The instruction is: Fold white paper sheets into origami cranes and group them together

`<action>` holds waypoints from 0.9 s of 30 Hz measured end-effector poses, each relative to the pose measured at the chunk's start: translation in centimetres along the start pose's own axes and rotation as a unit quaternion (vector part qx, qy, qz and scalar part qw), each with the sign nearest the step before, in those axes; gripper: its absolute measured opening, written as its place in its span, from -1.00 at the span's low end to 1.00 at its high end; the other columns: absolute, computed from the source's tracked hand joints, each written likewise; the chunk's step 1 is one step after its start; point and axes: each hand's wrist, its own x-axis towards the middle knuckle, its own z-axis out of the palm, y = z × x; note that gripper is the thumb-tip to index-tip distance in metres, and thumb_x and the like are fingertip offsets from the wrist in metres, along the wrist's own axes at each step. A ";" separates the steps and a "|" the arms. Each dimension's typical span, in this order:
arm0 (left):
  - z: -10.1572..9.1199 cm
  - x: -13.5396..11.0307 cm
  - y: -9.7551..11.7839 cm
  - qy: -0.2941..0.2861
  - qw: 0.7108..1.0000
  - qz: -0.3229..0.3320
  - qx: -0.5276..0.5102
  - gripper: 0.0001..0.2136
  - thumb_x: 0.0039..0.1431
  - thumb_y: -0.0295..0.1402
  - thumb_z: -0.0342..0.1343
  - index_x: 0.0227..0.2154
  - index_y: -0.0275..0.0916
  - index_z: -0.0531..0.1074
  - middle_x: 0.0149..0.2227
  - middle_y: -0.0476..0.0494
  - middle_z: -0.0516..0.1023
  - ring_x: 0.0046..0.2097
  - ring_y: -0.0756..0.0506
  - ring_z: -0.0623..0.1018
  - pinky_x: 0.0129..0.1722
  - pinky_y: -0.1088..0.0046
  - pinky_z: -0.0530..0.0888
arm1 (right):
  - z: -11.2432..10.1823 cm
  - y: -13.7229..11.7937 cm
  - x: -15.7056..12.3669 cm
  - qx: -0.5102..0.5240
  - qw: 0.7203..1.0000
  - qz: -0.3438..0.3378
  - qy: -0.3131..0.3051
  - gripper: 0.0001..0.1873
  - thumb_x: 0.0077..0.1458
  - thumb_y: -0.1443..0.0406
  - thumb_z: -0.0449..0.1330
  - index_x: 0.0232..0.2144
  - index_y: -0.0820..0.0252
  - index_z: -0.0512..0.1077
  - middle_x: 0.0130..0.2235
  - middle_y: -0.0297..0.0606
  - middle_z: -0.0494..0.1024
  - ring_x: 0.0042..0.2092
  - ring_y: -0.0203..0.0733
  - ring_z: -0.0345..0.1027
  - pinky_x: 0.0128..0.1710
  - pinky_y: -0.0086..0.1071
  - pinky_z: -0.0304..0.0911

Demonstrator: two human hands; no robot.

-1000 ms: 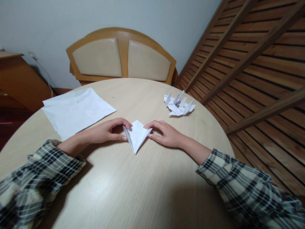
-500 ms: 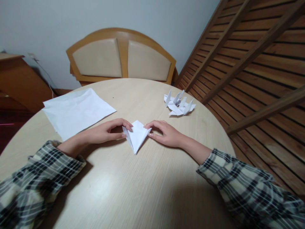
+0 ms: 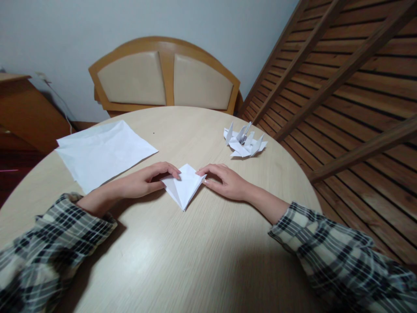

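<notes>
A white folded paper piece (image 3: 183,187), kite-shaped with its point toward me, lies on the round wooden table (image 3: 195,261). My left hand (image 3: 143,180) pinches its left edge, with fingertips on top near the upper corner and the thumb below. On the other side, my right hand (image 3: 226,181) pinches the right corner between fingers and thumb. Both sleeves are plaid.
A stack of flat white paper sheets (image 3: 104,150) lies at the left of the table. Several finished folded paper figures (image 3: 245,141) sit near the right rim. A wooden chair (image 3: 166,78) stands behind the table, and a slatted wooden wall (image 3: 352,87) is to the right.
The left side of the folded paper has been spread outward and flatter, so the piece looks wider. Both hands stay in nearly the same place.
</notes>
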 end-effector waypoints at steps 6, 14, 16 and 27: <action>0.9 0.0 0.1 0.021 0.996 0.005 0.092 -0.58 0.14 -0.58 -0.05 0.04 -0.16 0.39 0.01 -0.16 0.51 0.05 -0.15 0.49 0.11 0.17 0.43 | 0.1 0.0 0.0 0.000 1.000 0.002 0.006 -0.78 0.28 0.23 0.15 -0.07 0.14 0.46 -0.03 -0.15 0.62 0.00 -0.11 0.48 0.08 -0.14 0.25; 2.6 0.2 0.0 0.070 0.975 0.065 0.200 -0.63 0.27 -0.51 0.00 0.12 -0.23 0.38 0.02 -0.28 0.50 0.06 -0.21 0.48 0.07 0.16 0.47 | 0.0 0.0 -0.1 -0.009 1.000 -0.005 0.005 -0.78 0.23 0.30 0.15 -0.06 0.13 0.45 -0.02 -0.18 0.61 0.02 -0.11 0.47 0.10 -0.15 0.24; 2.7 0.2 -0.1 0.079 0.971 0.072 0.212 -0.62 0.27 -0.50 0.00 0.13 -0.25 0.38 0.05 -0.31 0.50 0.07 -0.22 0.47 0.07 0.15 0.48 | 0.0 0.0 -0.1 -0.015 1.000 -0.005 0.003 -0.74 0.19 0.34 0.16 -0.06 0.12 0.44 -0.01 -0.19 0.61 0.02 -0.11 0.47 0.10 -0.15 0.24; 3.0 0.9 -0.4 0.088 0.969 0.053 0.226 -0.54 0.22 -0.44 0.01 0.19 -0.28 0.40 0.20 -0.31 0.51 0.25 -0.31 0.39 0.23 -0.05 0.37 | 0.6 0.1 0.1 -0.064 0.998 -0.020 0.010 -0.65 0.10 0.46 0.12 -0.08 0.12 0.48 0.03 -0.21 0.62 0.10 -0.09 0.44 0.14 -0.14 0.19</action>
